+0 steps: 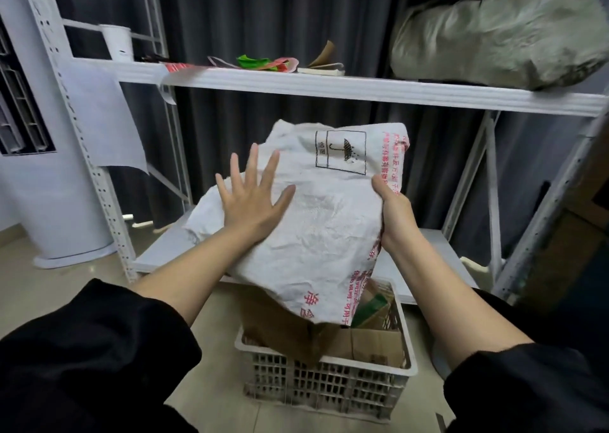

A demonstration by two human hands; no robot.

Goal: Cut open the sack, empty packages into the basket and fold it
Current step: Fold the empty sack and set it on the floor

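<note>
Sack [316, 215], white woven with red print, hangs at centre above one white slatted basket [326, 376] at 6 o'clock on the tiled floor [66, 284]. One white metal rack [329, 85] stands before dark curtains [280, 14]; a grey bundle [501, 34] lies on its shelf at 1 o'clock, a white column unit [49, 182] stands at 9 o'clock. Cardboard packages [362, 343] sit in the basket; count unclear. Two hands: the left hand [253, 202] lies flat with fingers spread on the sack; the right hand [392, 208] clutches its edge.
</note>
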